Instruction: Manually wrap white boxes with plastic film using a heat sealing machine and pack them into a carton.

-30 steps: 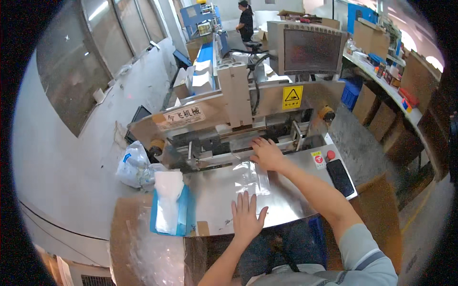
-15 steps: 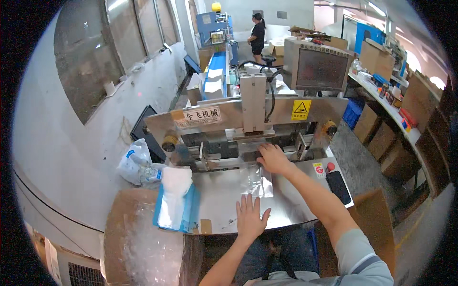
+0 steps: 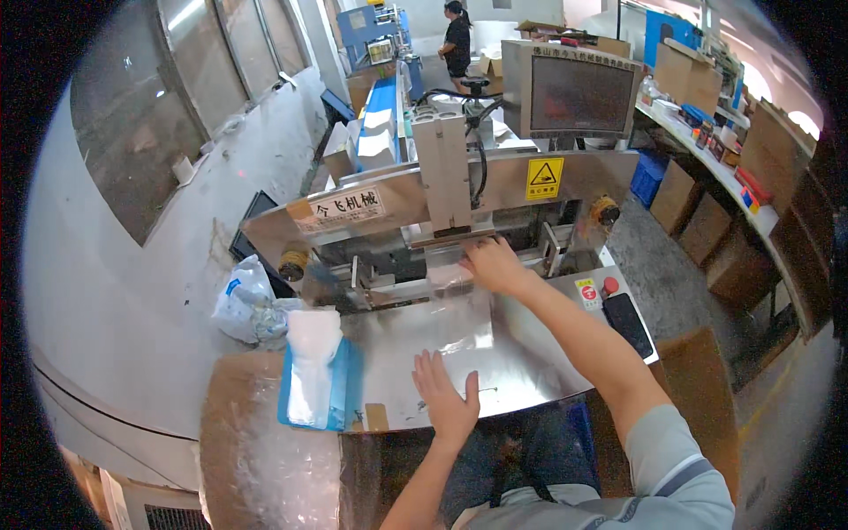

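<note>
Over the front of the metal worktable [image 3: 397, 344], my left hand [image 3: 444, 402] is open, its fingers spread and holding nothing. My right hand [image 3: 496, 265] reaches into the gap under the machine's crossbar [image 3: 583, 177], with its fingers curled at the edge of a clear plastic bag [image 3: 449, 272]. The bag lies under the central upright head [image 3: 444, 172], and glare blurs its near end. Left of my hands, a stack of white and clear film bags [image 3: 311, 371] rests in a blue holder [image 3: 347, 389].
A red button [image 3: 610, 284] and a black phone [image 3: 627, 322] are at the table's right end. Behind stands a grey-framed screen [image 3: 579, 93]. A crumpled plastic bag [image 3: 247, 305] sits at left, above a carton of clear film [image 3: 283, 450]. Farther back, a person [image 3: 457, 44] stands near a blue conveyor [image 3: 380, 115].
My left hand has drawn back a little to the left, off the bag's near end. My right hand has moved slightly deeper and left with the bag, and the view has shifted.
</note>
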The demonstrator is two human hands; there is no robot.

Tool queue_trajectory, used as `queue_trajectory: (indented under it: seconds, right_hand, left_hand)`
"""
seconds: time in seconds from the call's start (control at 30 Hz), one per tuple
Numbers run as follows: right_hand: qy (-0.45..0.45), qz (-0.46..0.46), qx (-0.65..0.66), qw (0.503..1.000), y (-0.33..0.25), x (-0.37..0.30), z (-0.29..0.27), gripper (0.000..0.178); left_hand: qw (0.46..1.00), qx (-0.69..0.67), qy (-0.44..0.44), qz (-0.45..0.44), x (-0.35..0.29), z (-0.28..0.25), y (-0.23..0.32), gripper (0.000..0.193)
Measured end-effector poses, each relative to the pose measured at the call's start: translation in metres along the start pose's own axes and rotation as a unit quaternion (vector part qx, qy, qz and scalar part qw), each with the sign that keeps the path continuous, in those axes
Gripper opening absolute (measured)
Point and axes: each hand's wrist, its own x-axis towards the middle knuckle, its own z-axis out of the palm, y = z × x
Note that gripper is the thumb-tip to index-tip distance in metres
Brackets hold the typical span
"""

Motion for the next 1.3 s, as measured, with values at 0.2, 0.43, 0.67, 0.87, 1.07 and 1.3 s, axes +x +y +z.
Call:
queue_trajectory:
  seconds: [0.2,0.43,0.67,0.87,1.07,1.3]
  right_hand:
    - [0.078,-0.038,0.002,0.996,0.006,0.004,0.006,0.042]
    - [0.094,0.027,0.319,0.943,0.005,-0.076,-0.005,0.056]
    - [-0.016,0.136,0.520,0.843,0.000,-0.160,0.018,0.068]
    - [-0.003,0.128,0.563,0.817,-0.004,-0.170,0.021,0.069]
    - [0.040,0.136,0.561,0.815,-0.007,-0.150,0.043,0.074]
    - [0.009,0.145,0.556,0.818,-0.016,-0.139,0.043,0.065]
  left_hand:
    - [0.998,-0.039,0.036,-0.025,0.000,0.002,-0.008,0.071]
    - [0.996,-0.063,0.053,-0.017,-0.005,0.004,-0.011,0.066]
    - [0.994,-0.094,0.044,-0.017,-0.003,0.004,-0.010,0.065]
    - [0.956,-0.256,0.022,-0.142,0.019,0.005,-0.010,0.061]
    - [0.934,-0.298,0.031,-0.194,0.079,0.022,-0.031,0.065]
    - [0.898,-0.335,-0.032,-0.285,0.102,0.025,-0.014,0.050]
